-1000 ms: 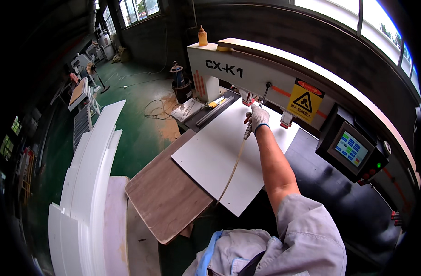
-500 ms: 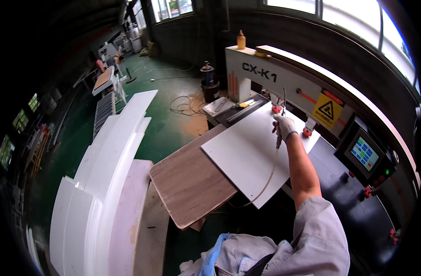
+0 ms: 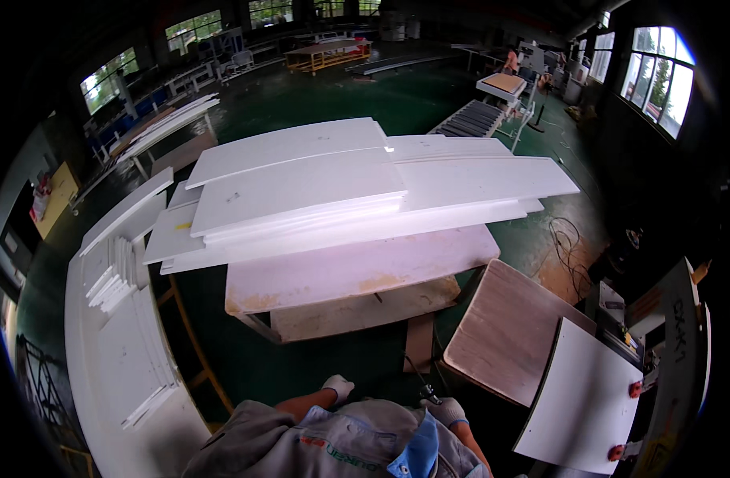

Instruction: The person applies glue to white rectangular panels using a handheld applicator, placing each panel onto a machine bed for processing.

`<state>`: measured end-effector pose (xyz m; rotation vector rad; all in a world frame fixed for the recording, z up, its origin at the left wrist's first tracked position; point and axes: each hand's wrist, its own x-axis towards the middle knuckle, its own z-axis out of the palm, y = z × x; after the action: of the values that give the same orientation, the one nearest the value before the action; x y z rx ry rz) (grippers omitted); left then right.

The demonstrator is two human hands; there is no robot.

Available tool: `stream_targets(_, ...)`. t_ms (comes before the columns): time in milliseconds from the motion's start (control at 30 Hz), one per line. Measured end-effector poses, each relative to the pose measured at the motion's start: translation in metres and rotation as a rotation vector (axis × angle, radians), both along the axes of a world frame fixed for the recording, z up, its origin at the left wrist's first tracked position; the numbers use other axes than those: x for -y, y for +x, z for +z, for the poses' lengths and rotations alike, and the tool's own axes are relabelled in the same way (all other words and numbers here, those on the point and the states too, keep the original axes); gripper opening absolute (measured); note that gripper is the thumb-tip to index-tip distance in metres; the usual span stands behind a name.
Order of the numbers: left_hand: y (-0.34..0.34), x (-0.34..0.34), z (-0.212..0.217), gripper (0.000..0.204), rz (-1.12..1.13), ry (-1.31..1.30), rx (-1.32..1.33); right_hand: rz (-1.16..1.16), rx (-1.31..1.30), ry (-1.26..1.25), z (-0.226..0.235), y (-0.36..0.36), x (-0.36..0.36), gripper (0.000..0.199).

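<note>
My right hand (image 3: 446, 411), in a white knit glove, is closed around an air blow gun (image 3: 429, 393) in front of my body. A thin hose (image 3: 414, 368) runs off beside the gun. My left hand (image 3: 338, 388), also gloved, hangs at waist height with its fingers curled and nothing visible in it. Both hands are apart from the boards. To the right a white panel (image 3: 582, 398) lies on the machine, its far edge by red-tipped clamps (image 3: 636, 389). Beyond my hands is a stack of white panels (image 3: 301, 191) on a pale worn table (image 3: 365, 271).
A brown wooden board (image 3: 508, 331) juts out between the pale table and the machine (image 3: 672, 350). More white panels and strips (image 3: 134, 350) lie on a long support to the left. A roller conveyor (image 3: 472, 119) and a cable coil (image 3: 568, 239) are farther off.
The view has swung left from the machine to the panel stack. My right hand has come back from over the machine's white panel to my body, still gripping the air gun.
</note>
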<state>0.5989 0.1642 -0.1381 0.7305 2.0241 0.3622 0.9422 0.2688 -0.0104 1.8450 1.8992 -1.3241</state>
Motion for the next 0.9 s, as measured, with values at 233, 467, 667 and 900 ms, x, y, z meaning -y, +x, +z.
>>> stream_targets(233,0.031,-0.059,0.289,0.009,-0.199,0.969,0.728,-0.252,-0.167,-0.099,0.000,0.014,-0.030,0.034)
stream_targets(467,0.060,0.066,0.612,0.032,-1.873,1.849,0.443,-0.135,-0.209,-0.160,0.028,0.004,-0.057,0.035)
stream_targets(667,0.104,0.068,0.588,0.029,-1.592,2.183,0.171,-0.163,-0.193,-0.193,0.029,0.016,-0.074,0.030)
stream_targets(900,0.115,0.066,0.541,0.027,-1.141,2.789,-1.020,-0.099,-0.112,-0.190,0.043,0.029,-0.076,0.028)
